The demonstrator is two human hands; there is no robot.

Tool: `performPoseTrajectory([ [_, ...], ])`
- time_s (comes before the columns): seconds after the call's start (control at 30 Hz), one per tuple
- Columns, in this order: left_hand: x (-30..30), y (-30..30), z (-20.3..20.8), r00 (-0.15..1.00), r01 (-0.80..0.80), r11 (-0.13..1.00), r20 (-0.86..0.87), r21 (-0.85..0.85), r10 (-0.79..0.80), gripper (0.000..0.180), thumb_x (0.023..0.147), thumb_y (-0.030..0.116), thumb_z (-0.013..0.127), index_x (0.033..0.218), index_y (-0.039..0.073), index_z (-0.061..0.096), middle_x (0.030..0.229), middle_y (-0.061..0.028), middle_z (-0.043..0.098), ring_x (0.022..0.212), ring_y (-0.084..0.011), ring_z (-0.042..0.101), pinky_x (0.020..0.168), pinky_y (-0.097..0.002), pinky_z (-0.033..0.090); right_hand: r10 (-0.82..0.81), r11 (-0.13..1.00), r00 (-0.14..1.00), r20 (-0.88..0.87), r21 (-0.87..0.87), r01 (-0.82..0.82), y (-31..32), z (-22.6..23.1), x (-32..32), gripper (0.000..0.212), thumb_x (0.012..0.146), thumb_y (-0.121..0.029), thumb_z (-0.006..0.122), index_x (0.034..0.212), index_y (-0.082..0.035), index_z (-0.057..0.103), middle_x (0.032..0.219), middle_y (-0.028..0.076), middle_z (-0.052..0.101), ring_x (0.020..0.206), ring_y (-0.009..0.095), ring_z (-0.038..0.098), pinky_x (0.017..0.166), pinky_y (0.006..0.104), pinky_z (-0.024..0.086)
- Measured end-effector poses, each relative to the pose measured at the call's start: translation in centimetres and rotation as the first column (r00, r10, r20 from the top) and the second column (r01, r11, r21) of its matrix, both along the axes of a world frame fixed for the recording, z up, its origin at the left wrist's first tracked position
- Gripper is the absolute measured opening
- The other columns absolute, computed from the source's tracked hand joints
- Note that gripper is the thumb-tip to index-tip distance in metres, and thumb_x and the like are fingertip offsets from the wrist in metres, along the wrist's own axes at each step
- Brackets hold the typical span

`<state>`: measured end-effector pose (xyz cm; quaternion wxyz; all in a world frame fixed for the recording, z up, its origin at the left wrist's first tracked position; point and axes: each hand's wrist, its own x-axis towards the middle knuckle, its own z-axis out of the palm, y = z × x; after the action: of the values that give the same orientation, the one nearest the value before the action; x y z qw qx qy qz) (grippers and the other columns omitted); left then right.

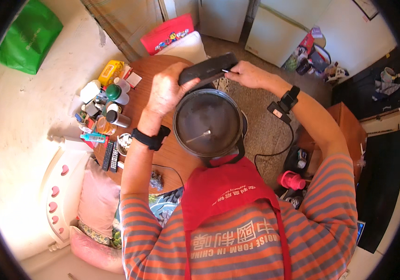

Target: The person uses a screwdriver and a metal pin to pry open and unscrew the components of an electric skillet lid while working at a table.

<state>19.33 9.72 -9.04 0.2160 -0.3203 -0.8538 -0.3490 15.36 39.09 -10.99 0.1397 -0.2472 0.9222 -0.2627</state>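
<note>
My left hand (pixel 166 86) grips one end of a black oblong block (pixel 208 68), raised above the far side of the wooden table (pixel 162 161). The fingers of my right hand (pixel 246 74) are pinched at the block's other end. Between them shows a thin, white-tipped piece; whether it is a stick or a plug I cannot tell. Just below the block, in front of my chest, is a round dark pot-like vessel (pixel 208 119) with a grey rim and a looped black handle. A small pale spot with a thin line shows on its dark round face.
Bottles, a yellow packet (pixel 111 72), a green-capped jar (pixel 113 92) and two remote controls (pixel 111 156) crowd the table's left edge. A black cable (pixel 277 153) hangs at the right from a small box by my right wrist. A white chair with a red cloth (pixel 168 33) stands beyond.
</note>
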Motion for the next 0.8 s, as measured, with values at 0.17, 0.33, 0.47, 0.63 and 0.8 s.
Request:
performPoseTrajectory([
  [0.17, 0.3, -0.7, 0.3, 0.996, -0.022, 0.998, 0.087, -0.056, 0.027, 0.038, 0.084, 0.033, 0.077, 0.104, 0.003, 0.066, 0.093, -0.0171, 0.068, 0.086, -0.0364, 0.068, 0.075, -0.041, 0.055, 0.062, 0.997, 0.977, -0.202, 0.068, -0.049, -0.2, -0.3, 0.7, 0.043, 0.101, -0.035, 0.055, 0.085, 0.004, 0.066, 0.072, 0.025, 0.06, 0.068, 0.042, 0.06, 0.064, 0.0479, 0.047],
  [0.33, -0.6, -1.2, 0.8, 0.988, -0.068, 0.994, 0.134, -0.084, 0.079, 0.042, 0.083, 0.036, 0.078, 0.106, 0.002, 0.066, 0.093, -0.0181, 0.07, 0.086, -0.0354, 0.069, 0.076, -0.04, 0.055, 0.038, 0.998, 0.976, -0.213, 0.066, -0.024, -1.1, -0.5, 1.5, 0.047, 0.102, -0.037, 0.052, 0.082, 0.003, 0.066, 0.072, 0.024, 0.061, 0.07, 0.041, 0.062, 0.067, 0.0493, 0.049],
  [0.47, -0.8, -1.0, 0.9, 0.983, -0.088, 0.993, 0.154, -0.078, 0.099, 0.044, 0.083, 0.037, 0.079, 0.106, 0.002, 0.066, 0.091, -0.0184, 0.07, 0.085, -0.0352, 0.069, 0.075, -0.0402, 0.055, -0.073, 0.996, 0.968, -0.24, 0.036, 0.084, -1.8, -0.7, 2.0, 0.047, 0.103, -0.036, 0.05, 0.083, 0.003, 0.067, 0.074, 0.024, 0.063, 0.075, 0.042, 0.065, 0.071, 0.0493, 0.051],
  [0.63, -1.0, -1.1, 1.0, 0.986, -0.104, 0.991, 0.122, -0.085, 0.114, 0.046, 0.082, 0.038, 0.079, 0.105, 0.001, 0.065, 0.089, -0.0175, 0.069, 0.082, -0.0341, 0.068, 0.074, -0.0391, 0.054, -0.043, 0.999, 0.997, -0.068, 0.031, 0.045, -1.8, 0.8, 0.9, 0.045, 0.104, -0.034, 0.05, 0.086, 0.005, 0.065, 0.066, 0.021, 0.062, 0.064, 0.038, 0.063, 0.066, 0.0459, 0.053],
  [0.8, -1.4, -1.2, 1.3, 0.985, -0.107, 0.989, 0.122, -0.102, 0.119, 0.045, 0.082, 0.038, 0.079, 0.104, 0.001, 0.065, 0.088, -0.0173, 0.069, 0.082, -0.0332, 0.068, 0.075, -0.0387, 0.053, -0.133, 0.99, 0.93, 0.342, 0.083, 0.111, -1.8, 2.2, 0.2, 0.045, 0.104, -0.033, 0.049, 0.083, 0.003, 0.063, 0.063, 0.019, 0.06, 0.06, 0.036, 0.062, 0.06, 0.0443, 0.052],
])
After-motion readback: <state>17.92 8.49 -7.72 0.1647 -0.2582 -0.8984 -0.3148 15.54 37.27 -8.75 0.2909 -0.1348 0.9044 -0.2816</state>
